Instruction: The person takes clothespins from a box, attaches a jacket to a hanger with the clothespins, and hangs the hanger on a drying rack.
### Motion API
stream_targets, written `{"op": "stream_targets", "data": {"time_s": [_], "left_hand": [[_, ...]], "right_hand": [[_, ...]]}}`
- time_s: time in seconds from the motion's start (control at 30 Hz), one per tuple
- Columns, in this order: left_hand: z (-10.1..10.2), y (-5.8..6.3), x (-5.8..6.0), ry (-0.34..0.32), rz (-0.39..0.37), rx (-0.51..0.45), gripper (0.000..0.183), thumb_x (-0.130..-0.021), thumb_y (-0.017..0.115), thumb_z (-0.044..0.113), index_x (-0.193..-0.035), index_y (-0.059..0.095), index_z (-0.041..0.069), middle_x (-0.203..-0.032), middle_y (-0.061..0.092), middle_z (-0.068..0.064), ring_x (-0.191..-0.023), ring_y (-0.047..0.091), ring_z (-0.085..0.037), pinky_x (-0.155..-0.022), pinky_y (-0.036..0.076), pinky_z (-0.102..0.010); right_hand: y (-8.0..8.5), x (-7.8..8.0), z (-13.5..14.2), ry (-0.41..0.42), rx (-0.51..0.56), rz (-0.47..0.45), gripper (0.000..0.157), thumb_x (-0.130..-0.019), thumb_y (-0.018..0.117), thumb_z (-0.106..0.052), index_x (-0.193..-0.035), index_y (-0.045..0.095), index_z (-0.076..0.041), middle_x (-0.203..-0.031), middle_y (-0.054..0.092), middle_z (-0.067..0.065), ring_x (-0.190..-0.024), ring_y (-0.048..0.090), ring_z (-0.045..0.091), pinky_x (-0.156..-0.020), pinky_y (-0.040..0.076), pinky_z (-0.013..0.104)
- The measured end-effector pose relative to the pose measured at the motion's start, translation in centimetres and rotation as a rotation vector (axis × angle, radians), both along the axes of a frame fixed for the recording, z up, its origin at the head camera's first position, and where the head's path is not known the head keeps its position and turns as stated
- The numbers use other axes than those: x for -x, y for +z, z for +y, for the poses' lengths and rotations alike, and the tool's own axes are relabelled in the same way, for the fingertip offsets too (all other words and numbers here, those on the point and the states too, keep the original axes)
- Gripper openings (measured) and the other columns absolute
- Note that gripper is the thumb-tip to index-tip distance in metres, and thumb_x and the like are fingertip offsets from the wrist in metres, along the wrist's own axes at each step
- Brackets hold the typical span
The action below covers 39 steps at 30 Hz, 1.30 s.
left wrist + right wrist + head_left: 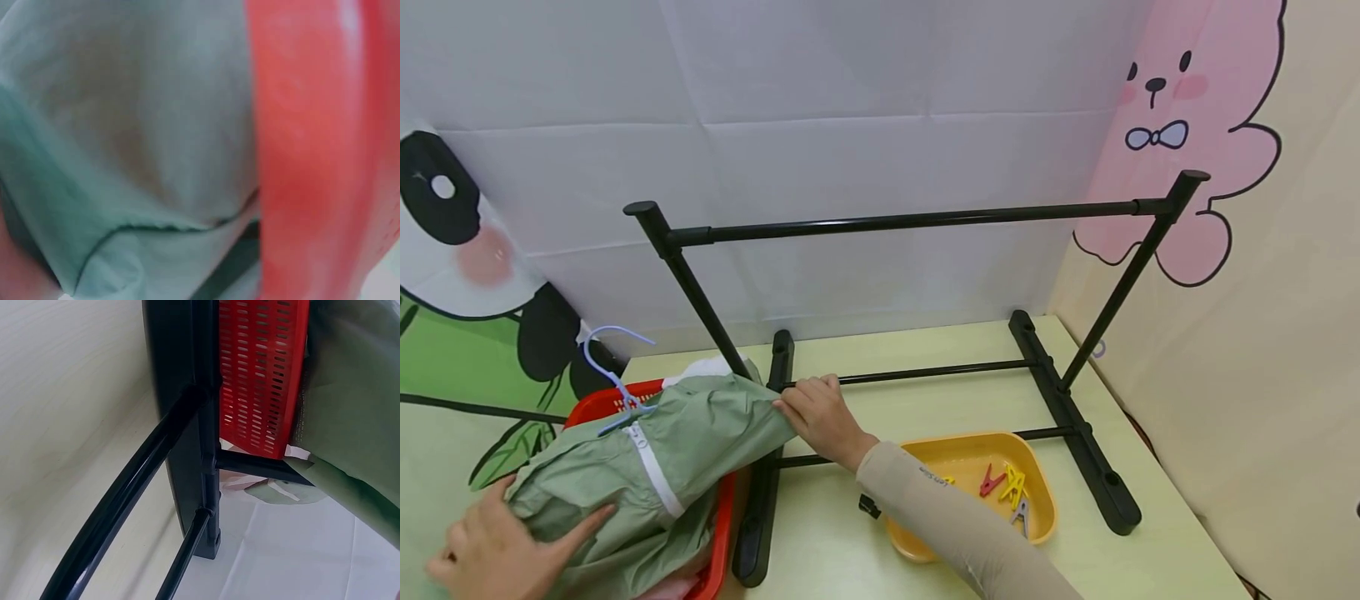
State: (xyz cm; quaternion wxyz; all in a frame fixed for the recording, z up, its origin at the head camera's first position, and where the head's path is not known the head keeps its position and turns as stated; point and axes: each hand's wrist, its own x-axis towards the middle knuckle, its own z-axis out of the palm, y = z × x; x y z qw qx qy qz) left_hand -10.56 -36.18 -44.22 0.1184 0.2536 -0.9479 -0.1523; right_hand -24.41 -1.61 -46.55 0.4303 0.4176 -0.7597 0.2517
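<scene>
A green zip-up garment (722,425) with a white zipper lies over the red basket (727,517), with a light-purple hanger (617,383) at its neck, hook upward. My right hand (823,421) pinches the garment's right edge beside the rack's left post. At the lower left, my left hand (512,542) rests against the garment, thumb spread wide from the fingers. Green cloth (156,125) and the basket's red rim (312,150) fill the left wrist view. In the right wrist view, the garment (356,394) hangs beside the perforated basket wall (256,375).
A black rack (910,223) stands on the pale table (925,408), its top bar bare. Within its base sits a yellow tray (1041,500) holding several small clips (1013,483). A small black object (869,506) lies left of the tray.
</scene>
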Motion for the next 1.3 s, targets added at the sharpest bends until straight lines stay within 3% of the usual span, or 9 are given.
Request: {"op": "stream_targets", "data": {"time_s": [0.2,0.43,0.6,0.87,1.07,1.3], "left_hand": [[-0.1,-0.4,-0.1,0.033,-0.077,0.045,0.140,-0.062,0.072,0.079,-0.151,0.007,-0.009,-0.137,0.023,-0.041,-0.121,0.026,-0.055,-0.096,0.023,-0.065],[-0.3,-1.0,-0.3,0.059,-0.108,0.091,0.147,-0.057,0.071,0.083,-0.149,0.007,-0.012,-0.125,0.023,-0.043,-0.113,0.028,-0.056,-0.098,0.023,-0.065],[-0.6,-1.5,-0.5,0.071,-0.080,0.100,0.148,-0.053,0.073,0.083,-0.147,0.010,-0.013,-0.121,0.022,-0.043,-0.112,0.027,-0.056,-0.097,0.022,-0.066],[0.0,-1.5,-1.1,0.075,0.117,0.144,0.145,-0.037,0.075,0.085,-0.136,0.026,-0.010,-0.105,0.027,-0.037,-0.097,0.030,-0.052,-0.085,0.023,-0.063],[0.0,-1.2,-0.9,0.093,0.115,0.115,0.143,-0.032,0.077,0.084,-0.130,0.029,-0.010,-0.094,0.024,-0.033,-0.093,0.029,-0.051,-0.084,0.022,-0.061],[0.0,-0.8,-0.6,0.086,0.077,0.082,0.153,-0.024,0.065,0.097,-0.128,0.026,-0.009,-0.095,0.023,-0.033,-0.095,0.027,-0.051,-0.087,0.020,-0.062]], "right_hand": [[-0.2,0.0,-0.1,-0.006,0.003,-0.027,0.038,-0.109,0.035,-0.031,-0.090,0.060,-0.011,-0.077,0.052,-0.003,-0.070,0.050,0.011,-0.074,0.035,0.028],[-0.3,-0.2,0.1,-0.014,0.009,-0.068,0.039,-0.109,0.033,-0.032,-0.090,0.059,-0.011,-0.077,0.053,-0.002,-0.070,0.051,0.011,-0.075,0.036,0.029],[-0.2,-0.3,0.2,-0.009,0.018,-0.102,0.040,-0.109,0.031,-0.033,-0.089,0.057,-0.011,-0.075,0.052,-0.002,-0.069,0.051,0.012,-0.074,0.035,0.029],[-0.4,-0.1,0.3,0.005,0.059,-0.140,0.034,-0.108,0.039,-0.030,-0.089,0.059,-0.011,-0.077,0.055,-0.002,-0.070,0.051,0.012,-0.072,0.034,0.029],[-0.4,-0.1,0.4,0.011,0.070,-0.178,0.040,-0.109,0.033,-0.034,-0.089,0.059,-0.011,-0.074,0.051,-0.001,-0.067,0.048,0.012,-0.072,0.032,0.030],[-0.5,-0.1,0.7,0.008,0.075,-0.214,0.035,-0.108,0.039,-0.032,-0.089,0.059,-0.011,-0.073,0.050,-0.002,-0.067,0.047,0.012,-0.073,0.032,0.030]]}}
